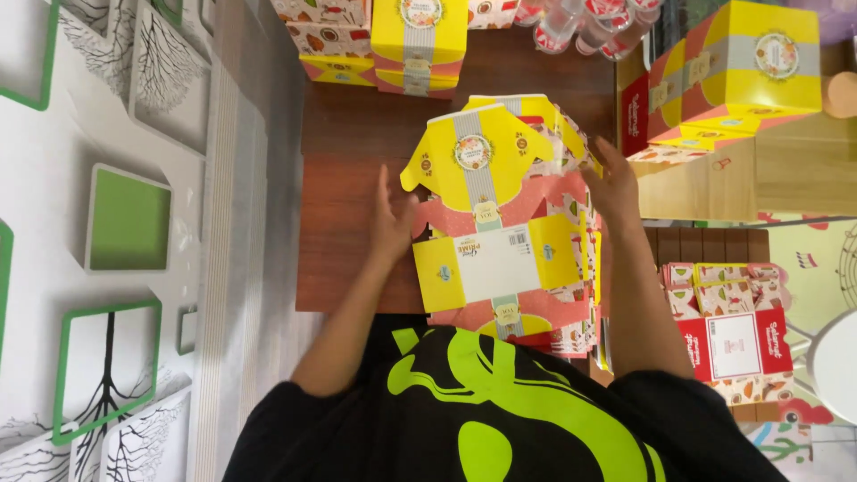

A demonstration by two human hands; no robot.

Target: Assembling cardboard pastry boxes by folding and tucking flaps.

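Observation:
A yellow, pink and white cardboard box point(495, 210), partly folded with its flaps standing up, rests on the dark brown wooden table point(344, 170). My left hand point(391, 223) presses flat against the box's left side with fingers spread. On the opposite side, my right hand point(611, 183) lies against the box, fingers extended. Under the box sits a stack of flat unfolded box blanks point(571, 335) near the table's front edge.
Finished yellow boxes point(418, 45) stand at the table's far edge, and more point(741, 67) lie on a wooden surface at the right. Clear bottles with red labels point(580, 22) are at the top. A pile of red-and-white flat cartons point(732, 335) lies at the lower right.

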